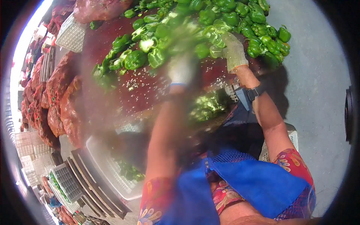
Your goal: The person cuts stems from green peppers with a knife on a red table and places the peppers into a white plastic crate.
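Note:
Many green bell peppers [135, 60], some whole and some cut open, lie heaped across a dark red surface [135, 95] scattered with pale seeds. My left hand [181, 69], in a white knit glove, reaches into the near side of the heap; its fingers are blurred, so a hold cannot be told. My right hand [234, 52], in a pale knit glove, is at the right part of the heap beside a cut pepper half [215, 36]; its fingers are partly hidden among the peppers. A watch [254, 92] is on my right wrist. Pepper pieces [209, 105] lie below the surface's near edge.
A white plastic crate [98, 166] with green pieces is at the lower left, beside stacked wooden pallets [92, 185]. Full red mesh sacks [70, 109] line the left. Another white crate [71, 33] stands at the upper left. Grey floor [317, 98] extends on the right.

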A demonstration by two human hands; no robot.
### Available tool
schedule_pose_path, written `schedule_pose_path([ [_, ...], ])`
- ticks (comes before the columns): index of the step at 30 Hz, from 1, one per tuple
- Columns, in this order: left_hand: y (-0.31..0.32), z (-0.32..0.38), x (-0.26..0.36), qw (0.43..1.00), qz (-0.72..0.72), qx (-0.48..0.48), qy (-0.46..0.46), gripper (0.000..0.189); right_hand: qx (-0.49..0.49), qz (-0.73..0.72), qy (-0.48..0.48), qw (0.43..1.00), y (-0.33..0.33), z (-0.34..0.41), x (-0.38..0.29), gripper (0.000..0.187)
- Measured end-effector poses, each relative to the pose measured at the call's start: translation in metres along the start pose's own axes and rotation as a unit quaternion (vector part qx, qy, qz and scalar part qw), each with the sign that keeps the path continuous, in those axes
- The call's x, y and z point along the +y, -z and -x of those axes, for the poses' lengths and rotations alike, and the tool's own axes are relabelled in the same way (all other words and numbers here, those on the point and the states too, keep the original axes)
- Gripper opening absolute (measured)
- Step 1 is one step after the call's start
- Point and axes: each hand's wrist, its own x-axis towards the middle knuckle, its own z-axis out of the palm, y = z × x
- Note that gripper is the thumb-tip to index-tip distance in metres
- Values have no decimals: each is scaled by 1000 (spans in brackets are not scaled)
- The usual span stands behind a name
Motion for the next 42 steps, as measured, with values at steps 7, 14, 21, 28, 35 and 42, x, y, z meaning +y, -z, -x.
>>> schedule_pose_path([
  [7, 12, 42, 13, 994, 24, -35, -101, 37, 78, 303, 203, 928, 23, -3, -12, 55],
  [14, -19, -23, 53, 976, 56, 141, -155, 40, 106, -67, 147, 981, 33, -24, -5, 36],
  [21, -60, -81, 83, 983, 109, 73, -131, 35, 126, -194, 48, 972, 49, -18, -3, 36],
  [28, -52, -90, 72, 982, 150, -88, -72, 31, 172, 495, 267, 809, 52, -15, 18, 41],
  [35, -54, -81, 62, 977, 173, -39, -115, 33, 190, 416, 67, 887, 30, -18, 34, 37],
  [42, -49, -40, 61, 984, 174, -27, -42, 31, 208, -46, -81, 974, -6, -14, 43, 36],
])
